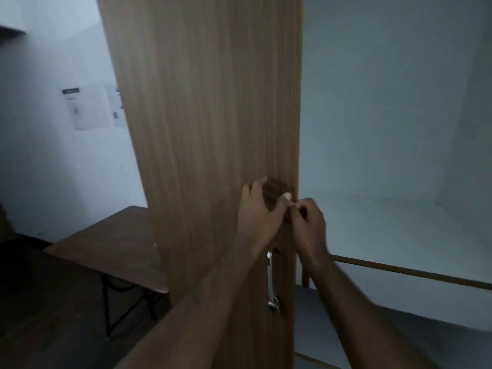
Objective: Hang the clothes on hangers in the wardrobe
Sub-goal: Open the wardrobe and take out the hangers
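Observation:
A tall wooden wardrobe door (213, 102) fills the middle of the head view and stands swung open. My left hand (258, 211) rests on the door's face near its right edge, fingers spread. My right hand (308, 225) sits at that same edge with fingers curled round it, touching my left thumb. A metal handle (270, 280) runs down the door just below both hands. To the right, the pale wardrobe interior (386, 129) is exposed. No clothes or hangers are in view.
A dark wooden table (114, 249) on black legs stands left of the door, close to it. A wood-edged shelf (412, 272) crosses the wardrobe's inside at lower right. Paper sheets (87, 107) are stuck to the white wall at left.

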Tool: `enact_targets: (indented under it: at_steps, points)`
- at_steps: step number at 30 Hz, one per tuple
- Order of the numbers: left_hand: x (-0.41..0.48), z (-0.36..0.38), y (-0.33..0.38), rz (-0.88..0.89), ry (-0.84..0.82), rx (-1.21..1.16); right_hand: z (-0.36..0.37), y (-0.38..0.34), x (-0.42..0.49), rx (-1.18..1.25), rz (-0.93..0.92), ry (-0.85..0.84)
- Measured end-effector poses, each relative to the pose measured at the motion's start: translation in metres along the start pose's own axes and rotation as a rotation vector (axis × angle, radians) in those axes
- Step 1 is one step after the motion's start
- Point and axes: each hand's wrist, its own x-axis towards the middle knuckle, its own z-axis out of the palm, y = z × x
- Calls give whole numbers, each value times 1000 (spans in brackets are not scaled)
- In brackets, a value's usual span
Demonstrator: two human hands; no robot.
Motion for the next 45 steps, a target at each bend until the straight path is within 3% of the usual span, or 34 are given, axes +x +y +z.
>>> enact_targets:
  at_steps: [3,7,11,17,23,29,33,38,45]
  points:
    - [-36,-18,6,-9,160,-16,3,-17,-48,90,-33,76]
    - [-74,-60,-3,-24,437,-28,28,-44,-115,153,-147,-43]
    - [-115,-121,-1,-19,460,-111,60,-65,-159,271,-251,-252]
    - [-153,-194,0,96,522,181,120,-89,-207,431,-298,-500]
    - [-170,-251,-16,34,660,293,181,-102,-233,470,-417,-735]
    - [-172,-320,-67,-65,837,424,257,-125,-242,251,-589,-878]
    - [-151,-373,-103,-240,939,415,321,-146,-255,64,-644,-956]
    - [-123,-452,-150,-429,876,304,395,-160,-274,-246,-652,-1038]
    - [-94,-503,-199,-490,824,243,458,-153,-277,-382,-653,-1042]
